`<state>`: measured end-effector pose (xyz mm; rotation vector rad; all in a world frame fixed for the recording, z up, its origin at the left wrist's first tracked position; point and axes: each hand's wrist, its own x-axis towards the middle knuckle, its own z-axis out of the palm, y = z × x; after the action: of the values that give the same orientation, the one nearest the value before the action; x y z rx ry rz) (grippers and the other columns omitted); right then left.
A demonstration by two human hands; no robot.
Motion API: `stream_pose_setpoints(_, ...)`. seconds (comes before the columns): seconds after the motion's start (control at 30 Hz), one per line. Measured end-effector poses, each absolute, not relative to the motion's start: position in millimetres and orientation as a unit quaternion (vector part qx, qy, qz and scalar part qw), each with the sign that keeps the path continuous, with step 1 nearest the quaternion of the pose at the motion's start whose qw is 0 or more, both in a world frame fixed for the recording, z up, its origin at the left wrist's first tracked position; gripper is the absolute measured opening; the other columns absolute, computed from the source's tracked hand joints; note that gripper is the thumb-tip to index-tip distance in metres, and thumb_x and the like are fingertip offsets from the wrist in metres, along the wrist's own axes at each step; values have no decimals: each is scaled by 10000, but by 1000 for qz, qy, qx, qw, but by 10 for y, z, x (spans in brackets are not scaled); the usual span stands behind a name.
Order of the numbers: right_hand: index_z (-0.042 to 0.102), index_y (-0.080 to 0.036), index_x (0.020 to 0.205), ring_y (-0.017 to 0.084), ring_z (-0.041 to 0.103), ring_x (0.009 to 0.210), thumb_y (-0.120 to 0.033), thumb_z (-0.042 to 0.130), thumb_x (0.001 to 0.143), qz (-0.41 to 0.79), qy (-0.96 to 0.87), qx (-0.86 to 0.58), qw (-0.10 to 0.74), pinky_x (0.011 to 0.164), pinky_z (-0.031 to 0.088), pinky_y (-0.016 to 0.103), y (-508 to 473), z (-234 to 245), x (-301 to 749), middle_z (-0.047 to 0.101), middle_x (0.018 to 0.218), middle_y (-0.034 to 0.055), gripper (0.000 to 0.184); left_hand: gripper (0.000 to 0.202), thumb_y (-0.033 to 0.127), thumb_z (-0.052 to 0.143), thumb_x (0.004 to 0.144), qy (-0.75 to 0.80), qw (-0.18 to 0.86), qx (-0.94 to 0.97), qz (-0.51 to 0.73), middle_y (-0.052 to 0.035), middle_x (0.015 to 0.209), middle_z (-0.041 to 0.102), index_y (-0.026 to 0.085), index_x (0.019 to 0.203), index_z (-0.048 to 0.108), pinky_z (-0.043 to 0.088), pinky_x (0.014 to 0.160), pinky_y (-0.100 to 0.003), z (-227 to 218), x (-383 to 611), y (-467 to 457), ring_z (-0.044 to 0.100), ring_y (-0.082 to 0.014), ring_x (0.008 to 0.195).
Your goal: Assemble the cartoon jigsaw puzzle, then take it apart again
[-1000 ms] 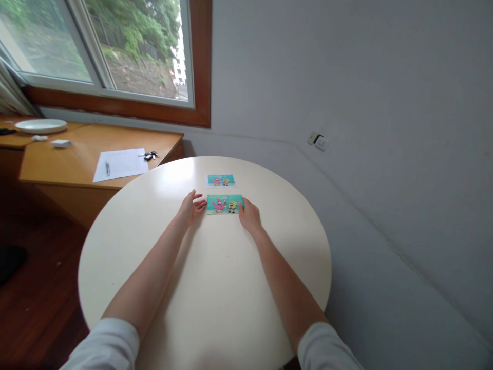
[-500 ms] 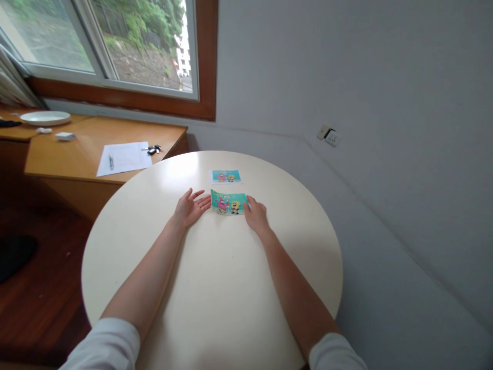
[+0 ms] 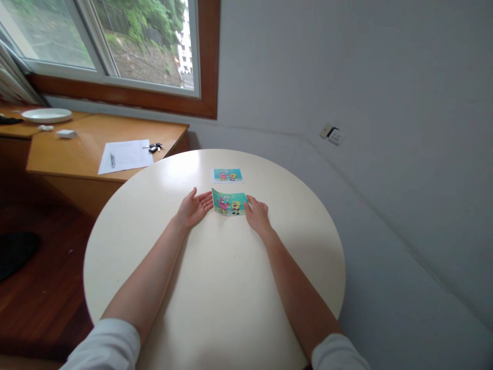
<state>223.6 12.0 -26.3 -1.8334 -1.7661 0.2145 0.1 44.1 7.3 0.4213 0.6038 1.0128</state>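
Observation:
A teal picture card (image 3: 227, 203) with pink and yellow cartoon figures is tilted up off the table, its left edge curled. My right hand (image 3: 257, 213) pinches the card's right edge between thumb and fingers. Palm up and fingers stretched, my left hand (image 3: 195, 208) lies at the card's left edge; its fingertips are at or just behind that edge, and I cannot tell whether they touch. Just beyond, a similar picture sheet (image 3: 228, 175) with a white border lies flat on the table.
The round cream table (image 3: 215, 288) stands against the grey wall (image 3: 365, 67). At the back left, a wooden desk (image 3: 84, 146) bears a paper sheet (image 3: 131, 160) with a pen (image 3: 112, 160), keys (image 3: 155, 147), a small white box (image 3: 67, 134) and a white plate (image 3: 46, 115). A wall socket (image 3: 336, 136) is at right.
The whole view has shifted slightly. My left hand has turned a little, its thumb more upright; my right hand still grips the card, which has hardly moved.

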Motion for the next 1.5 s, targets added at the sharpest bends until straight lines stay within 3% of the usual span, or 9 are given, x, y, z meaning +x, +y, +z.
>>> stream_pose_setpoints(0.13, 516, -202, 1247, 199, 545, 1177, -294, 388, 928, 76, -662, -687, 290, 1057, 272, 410, 113, -258, 2229, 622, 1254, 85, 356, 621, 436, 242, 961, 265, 827, 199, 455, -192, 894, 690, -44, 1302, 440, 515, 797, -317, 68, 16, 422, 667, -229, 836)
stream_pose_setpoints(0.33, 519, -211, 1244, 188, 543, 1181, -305, 405, 926, 86, -667, -680, 292, 1059, 262, 413, 115, -250, 2229, 632, 1239, 82, 350, 663, 480, 227, 955, 248, 846, 199, 428, -200, 884, 684, -50, 1294, 437, 527, 740, -313, 56, 69, 381, 670, -238, 833)
stream_pose_setpoints(0.57, 538, -228, 1215, 173, 547, 1186, -323, 416, 927, 115, -675, -661, 307, 1060, 255, 417, 91, -210, 2204, 647, 1221, 62, 328, 661, 510, 239, 942, 234, 852, 185, 430, -228, 972, 674, -15, 1270, 470, 528, 775, -368, 18, 131, 350, 659, -273, 908)
stream_pose_setpoints(0.77, 539, -250, 1212, 158, 561, 1176, -342, 432, 921, 152, -669, -650, 327, 1068, 260, 417, 91, -203, 2220, 665, 1193, 47, 323, 684, 526, 214, 937, 224, 854, 171, 438, -238, 1072, 658, 2, 1311, 448, 487, 888, -447, 21, 156, 335, 635, -304, 1010)
stream_pose_setpoints(0.93, 543, -256, 1206, 161, 580, 1155, -340, 428, 925, 188, -675, -632, 332, 1077, 261, 438, 70, -175, 2214, 695, 1132, 37, 315, 602, 463, 216, 949, 224, 846, 161, 456, -200, 1106, 667, 55, 1293, 495, 410, 975, -529, 100, 210, 293, 594, -322, 1098)
stream_pose_setpoints(1.23, 546, -263, 1215, 166, 603, 1133, -313, 494, 903, 213, -701, -590, 339, 1081, 297, 429, 20, -114, 2192, 709, 1098, 25, 320, 423, 213, 350, 880, 205, 846, 183, 458, -180, 1097, 678, 68, 1206, 579, 408, 963, -570, 172, 258, 248, 598, -339, 1086)
stream_pose_setpoints(1.37, 539, -267, 1238, 182, 610, 1125, -314, 521, 889, 223, -715, -572, 336, 1043, 367, 421, -28, -79, 2117, 705, 1107, 37, 353, 406, 220, 312, 898, 252, 837, 150, 462, -188, 1029, 693, 60, 1111, 618, 438, 927, -560, 129, 239, 272, 614, -341, 1053)
stream_pose_setpoints(1.5, 533, -280, 1251, 195, 609, 1128, -334, 549, 873, 231, -723, -559, 333, 1025, 396, 426, -64, -62, 2022, 695, 1130, 38, 382, 416, 247, 260, 937, 292, 838, 145, 438, -137, 971, 710, 101, 1075, 624, 456, 916, -510, 75, 186, 284, 617, -305, 1055)
